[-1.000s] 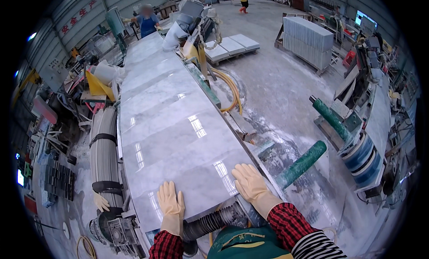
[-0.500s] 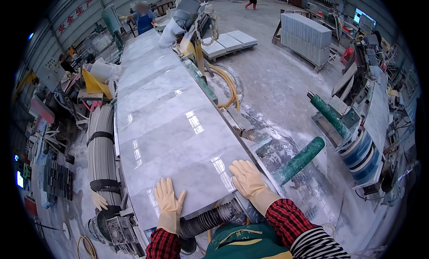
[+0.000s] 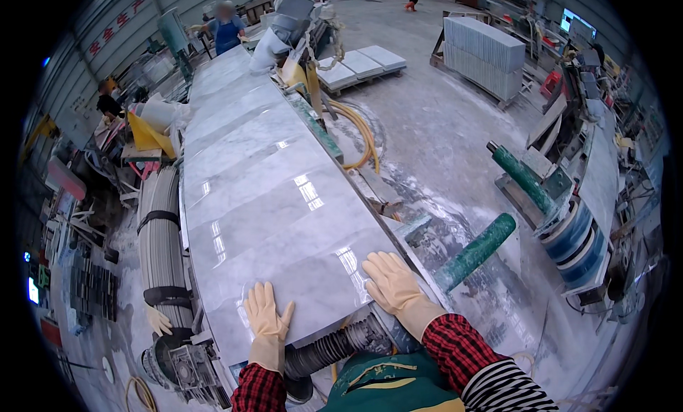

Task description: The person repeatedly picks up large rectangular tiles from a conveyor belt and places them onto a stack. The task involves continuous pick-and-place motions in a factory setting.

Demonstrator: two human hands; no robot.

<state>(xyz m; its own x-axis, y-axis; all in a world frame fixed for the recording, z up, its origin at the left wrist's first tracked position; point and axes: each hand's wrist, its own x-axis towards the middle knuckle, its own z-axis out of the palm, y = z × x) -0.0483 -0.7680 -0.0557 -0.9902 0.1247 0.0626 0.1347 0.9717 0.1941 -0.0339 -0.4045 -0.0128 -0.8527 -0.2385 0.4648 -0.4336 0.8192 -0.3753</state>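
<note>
Gloved hands are laid flat, fingers spread, on the near end of the marble slab [image 3: 270, 213]: left hand [image 3: 267, 314], right hand [image 3: 393, 284], set apart.

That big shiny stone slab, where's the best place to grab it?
Probably its near end: the stone slab lies flat and long. The left hand and right hand already rest palms-down near that edge, spread apart, so come from there with both hands.

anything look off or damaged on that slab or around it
Nothing stands out. The grey marble slab lies flat and glossy on the line with no visible crack or chip; left hand and right hand rest flat on its near end. The floor is dusty and wet-streaked.
</note>
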